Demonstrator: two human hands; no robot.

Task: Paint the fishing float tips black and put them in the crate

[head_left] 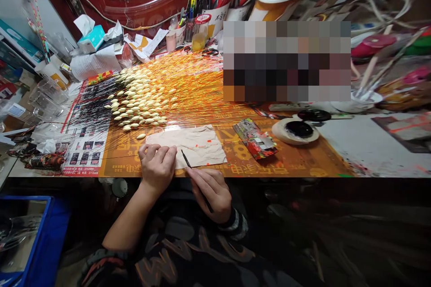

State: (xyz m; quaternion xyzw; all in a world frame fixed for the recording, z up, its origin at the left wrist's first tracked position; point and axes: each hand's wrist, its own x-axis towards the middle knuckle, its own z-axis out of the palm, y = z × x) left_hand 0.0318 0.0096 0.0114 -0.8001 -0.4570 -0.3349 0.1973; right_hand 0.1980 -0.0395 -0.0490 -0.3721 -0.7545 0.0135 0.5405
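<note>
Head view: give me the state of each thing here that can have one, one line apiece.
Left hand, fingers curled, grip unclear
Right hand, closed on a thin black tool
Pale sheet, creased, orange-spotted
Round dish, uncovered, black inside
Glass jar, lid on
Tissue box, open, tissue sticking out

We cannot tell what the left fingers (158,152) hide on the pale sheet (202,139), a pixelated patch (286,60) masks things beyond the right fingers (207,184), and the blue container (57,224) left of both is cut off
</note>
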